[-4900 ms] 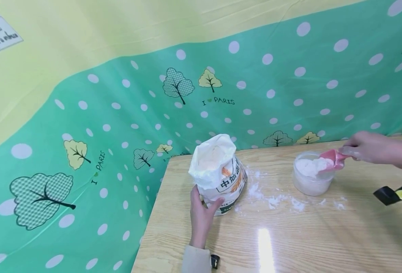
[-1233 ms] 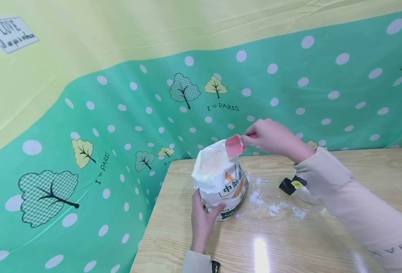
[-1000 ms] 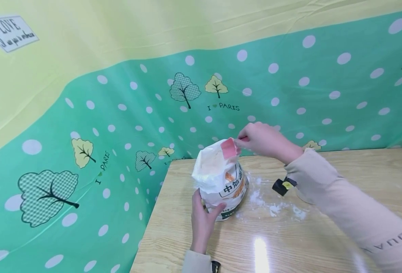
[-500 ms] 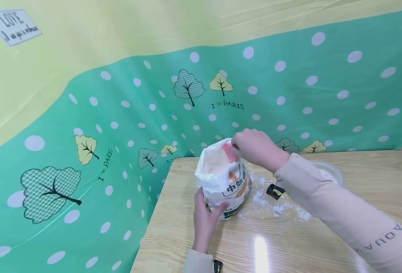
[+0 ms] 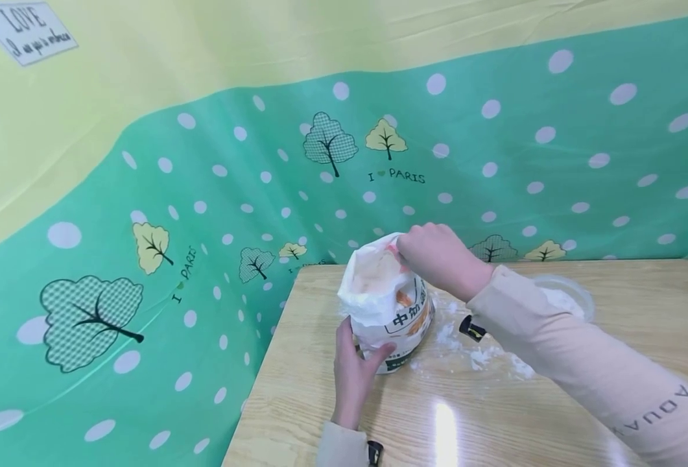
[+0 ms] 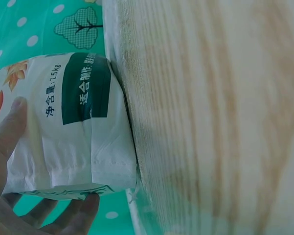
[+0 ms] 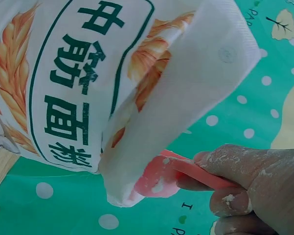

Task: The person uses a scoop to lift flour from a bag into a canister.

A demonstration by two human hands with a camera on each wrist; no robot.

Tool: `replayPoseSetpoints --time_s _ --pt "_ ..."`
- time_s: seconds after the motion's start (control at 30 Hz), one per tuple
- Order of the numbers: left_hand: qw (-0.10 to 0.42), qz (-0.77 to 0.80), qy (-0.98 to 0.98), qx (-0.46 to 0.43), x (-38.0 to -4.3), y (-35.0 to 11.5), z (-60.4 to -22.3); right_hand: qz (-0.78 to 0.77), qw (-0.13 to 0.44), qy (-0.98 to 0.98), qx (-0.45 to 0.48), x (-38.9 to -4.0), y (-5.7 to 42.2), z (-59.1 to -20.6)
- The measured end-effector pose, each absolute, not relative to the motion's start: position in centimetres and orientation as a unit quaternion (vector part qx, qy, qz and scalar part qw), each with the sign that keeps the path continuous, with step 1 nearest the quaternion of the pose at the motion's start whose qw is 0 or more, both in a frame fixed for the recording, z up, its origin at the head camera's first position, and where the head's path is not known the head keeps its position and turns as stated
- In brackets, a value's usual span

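An open white flour bag (image 5: 373, 318) stands on the table, its top folded outward and pale flour (image 5: 375, 272) visible inside. My left hand (image 5: 355, 373) grips the lower side of the bag; in the left wrist view its thumb lies on the printed front and its fingers reach round the base. With my right hand (image 5: 439, 256) I hold a pink scoop (image 7: 159, 178) by its handle, at the right side of the bag's mouth. Part of the scoop is hidden behind the bag's rim. White powder clings to the right-hand fingers (image 7: 235, 161).
A clear round tub (image 5: 583, 298) containing flour sits at the right, partly covered by my right sleeve (image 5: 565, 344). Spilled flour (image 5: 480, 357) streaks the wooden table (image 5: 297, 402) between bag and tub. A polka-dot cloth (image 5: 250, 162) hangs behind and along the left.
My right hand has brought the pink scoop from the tub leftward to the bag, then lowered it into the bag's mouth. The left hand has kept its grip on the bag.
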State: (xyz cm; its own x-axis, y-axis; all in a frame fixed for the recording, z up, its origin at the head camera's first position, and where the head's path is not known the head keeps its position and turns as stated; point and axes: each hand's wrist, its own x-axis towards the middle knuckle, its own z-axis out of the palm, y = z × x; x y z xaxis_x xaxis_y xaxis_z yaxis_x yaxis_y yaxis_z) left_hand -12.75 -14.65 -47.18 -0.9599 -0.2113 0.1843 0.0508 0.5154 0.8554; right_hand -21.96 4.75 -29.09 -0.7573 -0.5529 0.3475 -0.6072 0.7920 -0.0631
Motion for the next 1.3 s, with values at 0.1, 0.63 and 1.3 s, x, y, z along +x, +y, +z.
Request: replayPoseSetpoints --time_s 0.1,0.63,1.3 --pt "0.136 -0.488 -0.861 0.045 -12.8 -14.6 -47.2 0.075 0.163 -0.931 0.319 -22.0 4.6 -29.3" --pt "0.135 -0.481 -0.865 0.051 -12.8 -14.6 -46.9 0.092 0.136 -0.930 0.328 -23.5 3.1 -30.4" --pt "0.160 -0.470 -0.867 0.049 -13.2 -14.7 -47.3 0.082 0.052 -0.950 0.295 -25.8 1.2 -30.8"
